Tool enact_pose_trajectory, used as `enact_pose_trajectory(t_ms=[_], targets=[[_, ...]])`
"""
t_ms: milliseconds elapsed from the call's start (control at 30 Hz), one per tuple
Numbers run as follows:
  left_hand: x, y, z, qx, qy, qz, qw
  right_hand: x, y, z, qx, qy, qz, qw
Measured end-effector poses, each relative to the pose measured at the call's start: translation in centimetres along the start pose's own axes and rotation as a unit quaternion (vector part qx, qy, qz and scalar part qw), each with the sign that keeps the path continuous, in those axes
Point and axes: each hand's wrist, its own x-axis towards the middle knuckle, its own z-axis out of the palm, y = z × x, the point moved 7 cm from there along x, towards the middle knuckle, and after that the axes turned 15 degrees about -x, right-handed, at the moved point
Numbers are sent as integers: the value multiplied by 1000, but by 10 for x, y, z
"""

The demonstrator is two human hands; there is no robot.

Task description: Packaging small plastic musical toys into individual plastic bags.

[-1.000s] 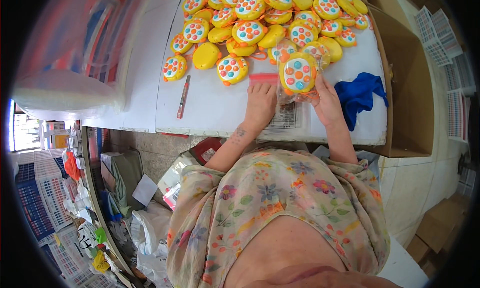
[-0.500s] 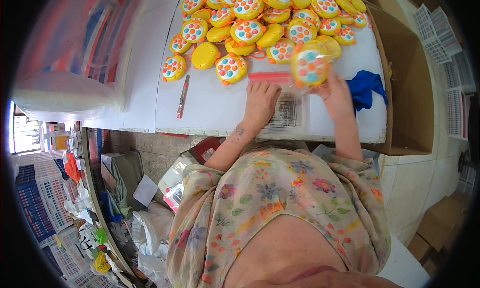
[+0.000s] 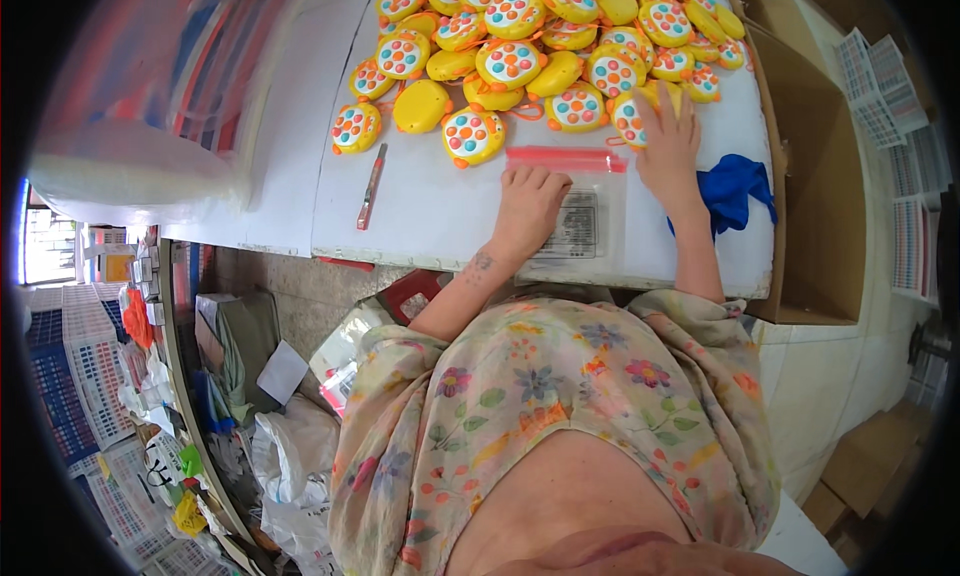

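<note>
My left hand rests on a clear zip bag with a pink-red seal strip, its fingers curled in over the bag just below the strip. A printed patch shows through the bag beside that hand. My right hand is at the near right edge of a heap of toys, fingers over a yellow turtle-shaped toy with a white top and coloured round bumps. Part of this toy is hidden under the fingers. More yellow turtle toys lie in the heap, some with plain yellow backs up.
A red-handled craft knife lies on the white table. Blue cloth sits by my right forearm. An open cardboard box stands against the right edge. Clear plastic wrapping bulges at the left.
My right hand has moved up and slightly right, carrying the turtle toy from above the zip bag to the heap's edge. My left hand stays on the bag; the view has shifted slightly.
</note>
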Motion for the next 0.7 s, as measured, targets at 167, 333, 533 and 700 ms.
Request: enact_pose_trajectory(t_ms=[167, 333, 533, 700], targets=[[0, 1, 0, -7, -1, 0, 1000, 3, -23, 22, -96, 6, -107, 990], [0, 1, -3, -22, 13, 9, 1000, 9, 2, 12, 77, 25, -38, 996], [-1, -4, -8, -123, 14, -98, 988, -8, -8, -3, 569, -51, 39, 820], [2, 1, -6, -67, 0, -27, 997, -14, -42, 6, 743, -162, 73, 645]])
